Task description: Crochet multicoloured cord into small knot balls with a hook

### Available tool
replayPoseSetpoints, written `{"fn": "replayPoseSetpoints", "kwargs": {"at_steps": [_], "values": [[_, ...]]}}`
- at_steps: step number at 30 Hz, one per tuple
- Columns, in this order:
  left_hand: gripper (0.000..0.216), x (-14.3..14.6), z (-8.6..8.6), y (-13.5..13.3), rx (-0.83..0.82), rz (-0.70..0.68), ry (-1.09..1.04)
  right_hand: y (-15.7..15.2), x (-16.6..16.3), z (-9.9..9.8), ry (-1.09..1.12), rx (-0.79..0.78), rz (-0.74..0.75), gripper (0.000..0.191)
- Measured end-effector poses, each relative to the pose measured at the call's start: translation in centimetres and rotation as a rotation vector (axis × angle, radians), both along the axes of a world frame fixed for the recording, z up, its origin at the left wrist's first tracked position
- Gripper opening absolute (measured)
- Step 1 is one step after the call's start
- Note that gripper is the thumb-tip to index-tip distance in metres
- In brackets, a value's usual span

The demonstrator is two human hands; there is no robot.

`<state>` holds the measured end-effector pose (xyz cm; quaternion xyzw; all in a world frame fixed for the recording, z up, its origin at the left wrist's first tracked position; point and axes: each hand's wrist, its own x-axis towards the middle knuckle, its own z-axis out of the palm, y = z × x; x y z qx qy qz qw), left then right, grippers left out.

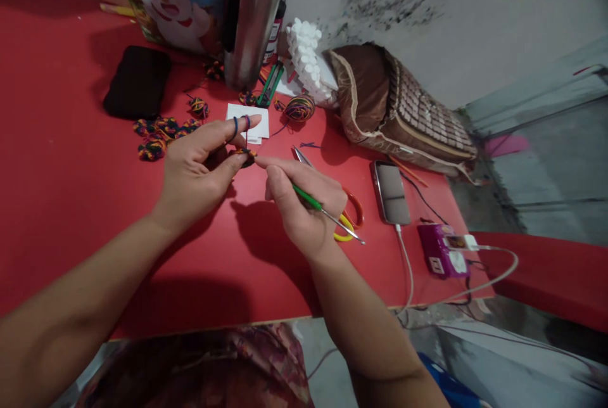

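Note:
My left hand (202, 164) pinches a small multicoloured crochet piece (247, 156) between thumb and fingers. Dark yarn (246, 121) loops around its raised index finger and runs down to the piece. In my right hand (304, 196) is a crochet hook (306, 196) with a green grip, held like a pen. The hook's working tip, by the crochet piece, is hidden behind my fingers; its other metal end points down to the right. Behind my hands lies a ball of multicoloured yarn (300, 108). Several finished-looking crocheted bits (161, 135) lie left of my left hand.
Scissors (352, 208) with orange and yellow handles lie partly under my right hand. White paper (256, 120), a green cutter (270, 85), a steel flask (256, 21) and a black case (137, 82) are behind. A phone (390, 192), purple power box (441, 249) and brown bag (403, 104) are at right.

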<state>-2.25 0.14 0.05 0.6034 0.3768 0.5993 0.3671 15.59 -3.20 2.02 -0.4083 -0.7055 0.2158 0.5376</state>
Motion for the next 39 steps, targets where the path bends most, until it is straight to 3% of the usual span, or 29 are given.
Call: {"fn": "replayPoseSetpoints", "kwargs": {"at_steps": [12,17,21,27,30,35,39], "values": [[0.032,-0.7,0.2,0.7,0.163,-0.061,0.148,0.5,0.2,0.0,0.266,-0.276,-0.005,0.024],[0.022,-0.5,0.4,0.4,0.097,-0.040,0.167,0.2,0.1,0.1,0.165,-0.248,-0.019,0.027],[0.026,-0.4,0.6,0.5,0.126,-0.050,0.128,0.0,0.1,0.2,0.119,-0.226,-0.024,0.026],[0.045,-0.7,0.7,0.9,0.069,-0.206,0.059,0.8,0.4,0.3,0.312,-0.398,0.024,0.030],[0.046,-0.9,0.8,0.7,-0.097,-0.304,-0.022,1.4,0.7,0.6,0.419,-0.496,0.080,0.037],[0.051,-1.0,0.8,0.2,-0.305,-0.334,-0.133,2.3,1.0,0.8,0.494,-0.655,0.185,0.056],[0.046,-0.9,0.8,0.4,-0.293,-0.353,-0.168,2.6,1.1,0.7,0.564,-0.696,0.287,0.054]]}}
